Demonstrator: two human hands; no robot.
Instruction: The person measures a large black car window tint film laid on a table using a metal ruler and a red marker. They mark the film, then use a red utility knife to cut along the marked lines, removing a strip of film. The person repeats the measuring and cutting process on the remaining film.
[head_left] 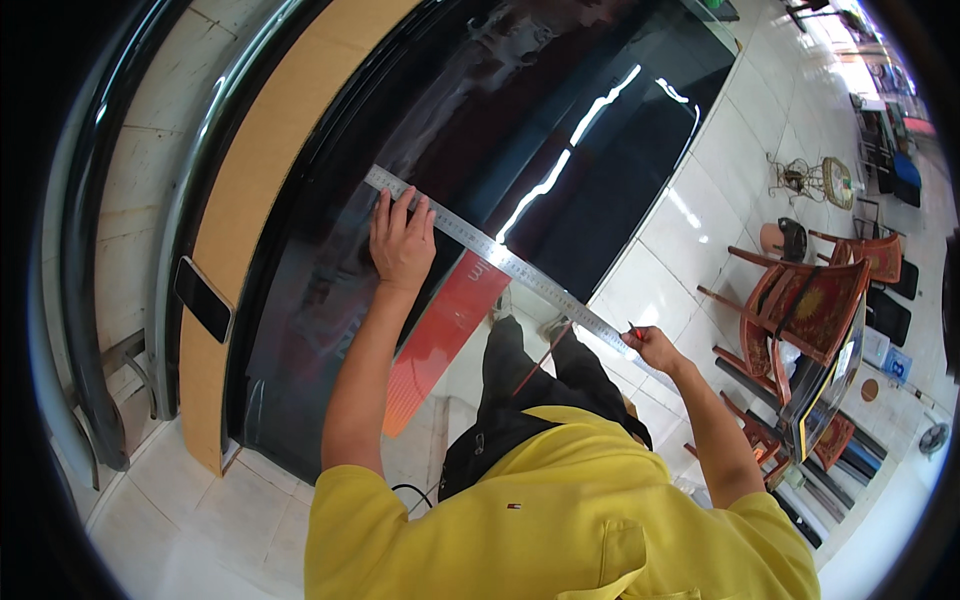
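Observation:
A long metal ruler (462,231) lies slantwise over a dark, glossy sheet (600,215), its lower right part reaching past the sheet's edge. My left hand (402,245) rests on the ruler's upper left part, fingers spread and pressing it down. At the other end, my right hand (656,351) is closed around a small red and black tool (637,332), held against the ruler; its exact kind is too small to make out. Below the ruler, a red-orange printed strip (445,335) runs along the near edge of the dark surface.
A black phone (203,300) lies on the tan board (240,210) at left, beside curved dark metal tubes (90,250). Carved wooden chairs (805,305) with red upholstery are on the right. A small ornate stand (835,183) stands farther back on the white tiled floor (690,210).

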